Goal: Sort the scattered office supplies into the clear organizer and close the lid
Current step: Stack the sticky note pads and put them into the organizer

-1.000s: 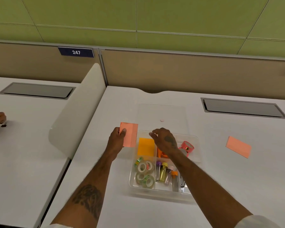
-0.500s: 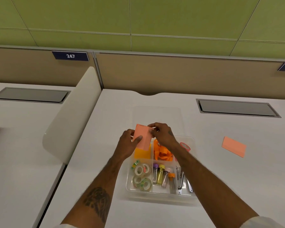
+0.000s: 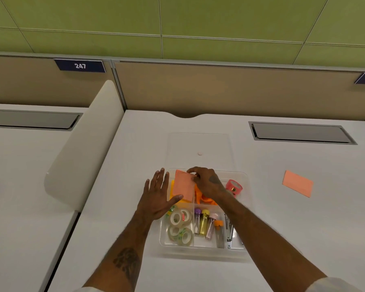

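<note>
Hands over a clear organizer (image 3: 202, 247) on a white desk (image 3: 282, 228): the salmon-pink sticky-note pad (image 3: 184, 185), held up between both hands half a second ago, now lies lower, over the organizer's far-left compartment atop an orange pad (image 3: 172, 189). The right hand (image 3: 207, 182) pinches the pink pad's far-right edge with fingertips. The left hand (image 3: 157, 194) has let go; it is spread flat, fingers splayed, thumb touching the pad's near corner.

Counted: two pink pads, the second (image 3: 297, 183) lying alone well toward the desk's right edge; four capped vials (image 3: 207, 226), lids purple, yellow, pink and orange, in the near-middle compartment; a cluster of clear tape rolls (image 3: 180, 228) in the near-left compartment, about four, overlapping too much to count surely. One red tape dispenser (image 3: 234, 186) sits in the far-right compartment.

The transparent lid (image 3: 200, 148) lies flat beyond the organizer, faint against the desk. Orange items (image 3: 204, 199) under the right wrist are mostly hidden. Metal tools (image 3: 229, 232) in the near-right compartment are partly covered by the forearm and hard to identify.
</note>
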Motion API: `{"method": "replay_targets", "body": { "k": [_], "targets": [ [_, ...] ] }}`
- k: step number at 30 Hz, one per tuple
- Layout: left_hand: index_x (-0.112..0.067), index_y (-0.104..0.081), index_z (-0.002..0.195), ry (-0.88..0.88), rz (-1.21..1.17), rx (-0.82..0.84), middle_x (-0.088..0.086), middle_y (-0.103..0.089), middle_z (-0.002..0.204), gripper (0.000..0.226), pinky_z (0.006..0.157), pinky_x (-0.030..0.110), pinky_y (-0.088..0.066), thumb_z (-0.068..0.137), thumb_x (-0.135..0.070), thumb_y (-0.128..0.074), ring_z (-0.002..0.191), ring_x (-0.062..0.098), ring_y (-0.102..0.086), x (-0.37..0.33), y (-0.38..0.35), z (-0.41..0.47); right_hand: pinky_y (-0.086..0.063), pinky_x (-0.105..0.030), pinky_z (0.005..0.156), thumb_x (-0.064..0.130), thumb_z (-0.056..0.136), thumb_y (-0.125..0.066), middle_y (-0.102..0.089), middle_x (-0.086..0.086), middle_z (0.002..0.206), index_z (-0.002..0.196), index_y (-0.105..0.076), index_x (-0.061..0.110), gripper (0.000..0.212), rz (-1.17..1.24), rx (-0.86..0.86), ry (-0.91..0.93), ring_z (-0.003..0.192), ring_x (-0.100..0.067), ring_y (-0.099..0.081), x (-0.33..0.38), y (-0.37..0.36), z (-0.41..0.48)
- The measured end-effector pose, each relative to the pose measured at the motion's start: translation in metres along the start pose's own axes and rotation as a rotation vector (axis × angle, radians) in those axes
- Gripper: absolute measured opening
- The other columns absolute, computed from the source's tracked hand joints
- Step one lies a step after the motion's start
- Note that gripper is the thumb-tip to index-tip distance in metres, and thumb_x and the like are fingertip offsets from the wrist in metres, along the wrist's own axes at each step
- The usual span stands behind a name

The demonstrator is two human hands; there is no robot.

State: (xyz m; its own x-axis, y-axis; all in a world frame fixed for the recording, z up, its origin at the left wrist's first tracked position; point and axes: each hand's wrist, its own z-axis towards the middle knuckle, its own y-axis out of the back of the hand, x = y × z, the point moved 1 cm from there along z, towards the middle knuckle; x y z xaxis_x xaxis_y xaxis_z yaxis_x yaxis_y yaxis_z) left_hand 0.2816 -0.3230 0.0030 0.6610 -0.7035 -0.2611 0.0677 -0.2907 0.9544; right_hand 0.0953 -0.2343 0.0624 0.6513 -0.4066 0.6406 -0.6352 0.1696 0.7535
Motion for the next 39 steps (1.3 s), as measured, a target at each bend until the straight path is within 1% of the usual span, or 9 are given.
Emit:
{"method": "replay_targets", "body": {
  "k": [7,13,18,21,25,27,33,37,39],
  "targets": [
    [-0.021,0.011,0.153,-0.001,0.029,-0.002,0.002,0.019,0.161,0.101,0.121,0.048,0.004,0.078,-0.084,-0.012,0.149,0.019,0.017,0.0,-0.002,0.001,-0.041,-0.034,0.103,0.019,0.097,-0.052,-0.059,-0.006,0.134,0.13,-0.059,0.021,0.034,-0.199,0.138,0.019,0.123,-0.023,-0.052,0.001,-0.017,0.001],
    [-0.021,0.012,0.153,0.015,0.022,0.005,0.003,0.018,0.162,0.104,0.121,0.048,0.005,0.074,-0.086,-0.008,0.149,0.02,0.016,-0.002,0.0,0.0,-0.043,-0.037,0.101,0.026,0.099,-0.047,-0.047,-0.008,0.136,0.141,-0.046,0.024,0.042,-0.411,0.085,0.051,0.126,-0.025,-0.042,0.001,-0.016,-0.001],
    [-0.022,0.012,0.153,0.023,0.041,0.009,0.003,0.019,0.161,0.112,0.121,0.049,0.004,0.066,-0.091,0.007,0.149,0.02,0.016,-0.004,0.006,-0.001,-0.043,-0.04,0.103,0.037,0.1,-0.043,-0.034,-0.006,0.151,0.146,-0.037,0.025,0.048,-0.417,-0.043,0.097,0.137,-0.023,-0.03,-0.003,-0.006,-0.009],
    [-0.022,0.012,0.153,0.016,0.056,-0.012,0.003,0.02,0.161,0.109,0.121,0.049,0.005,0.068,-0.09,0.008,0.149,0.02,0.018,-0.007,0.011,-0.001,-0.031,-0.047,0.112,0.052,0.098,-0.036,-0.017,-0.009,0.16,0.151,-0.024,0.027,0.06,-0.47,-0.054,0.069,0.146,-0.028,-0.016,-0.01,0.002,-0.016],
    [-0.022,0.011,0.153,-0.042,0.082,-0.055,0.003,0.021,0.161,0.107,0.119,0.049,0.007,0.069,-0.088,0.009,0.148,0.02,0.02,-0.018,0.02,0.003,-0.01,-0.054,0.117,0.075,0.08,-0.005,0.011,-0.011,0.161,0.152,-0.003,0.033,0.084,-0.532,-0.085,-0.004,0.148,-0.03,0.011,-0.025,0.015,-0.03],
    [-0.022,0.009,0.154,-0.07,0.096,-0.072,0.004,0.019,0.161,0.104,0.119,0.05,0.006,0.072,-0.086,0.008,0.149,0.02,0.018,-0.026,0.023,0.007,-0.004,-0.056,0.117,0.077,0.076,0.0,0.017,-0.012,0.16,0.152,0.003,0.035,0.087,-0.545,-0.119,-0.035,0.147,-0.032,0.017,-0.034,0.022,-0.038],
    [-0.024,0.012,0.153,-0.14,0.125,-0.07,0.004,0.02,0.161,0.106,0.12,0.05,0.004,0.068,-0.087,0.012,0.149,0.021,0.017,-0.07,0.024,0.022,-0.005,-0.059,0.116,0.079,0.071,0.018,0.015,-0.014,0.16,0.152,0.004,0.034,0.094,-0.571,-0.181,-0.133,0.147,-0.034,0.015,-0.076,0.051,-0.067],
    [-0.024,0.008,0.154,-0.19,0.11,-0.053,0.005,0.017,0.162,0.109,0.119,0.051,0.004,0.066,-0.088,0.015,0.15,0.023,0.014,-0.112,0.016,0.033,-0.002,-0.057,0.117,0.079,0.072,0.012,0.015,-0.013,0.16,0.152,0.003,0.033,0.092,-0.524,-0.202,-0.21,0.147,-0.033,0.015,-0.114,0.075,-0.086],
    [-0.024,0.007,0.155,-0.201,0.1,-0.048,0.005,0.015,0.162,0.105,0.119,0.052,0.003,0.071,-0.087,0.01,0.15,0.024,0.012,-0.134,0.01,0.039,-0.002,-0.056,0.117,0.081,0.067,0.019,0.014,-0.012,0.161,0.152,0.002,0.033,0.099,-0.502,-0.207,-0.242,0.147,-0.032,0.015,-0.135,0.087,-0.095]
  ]
}}
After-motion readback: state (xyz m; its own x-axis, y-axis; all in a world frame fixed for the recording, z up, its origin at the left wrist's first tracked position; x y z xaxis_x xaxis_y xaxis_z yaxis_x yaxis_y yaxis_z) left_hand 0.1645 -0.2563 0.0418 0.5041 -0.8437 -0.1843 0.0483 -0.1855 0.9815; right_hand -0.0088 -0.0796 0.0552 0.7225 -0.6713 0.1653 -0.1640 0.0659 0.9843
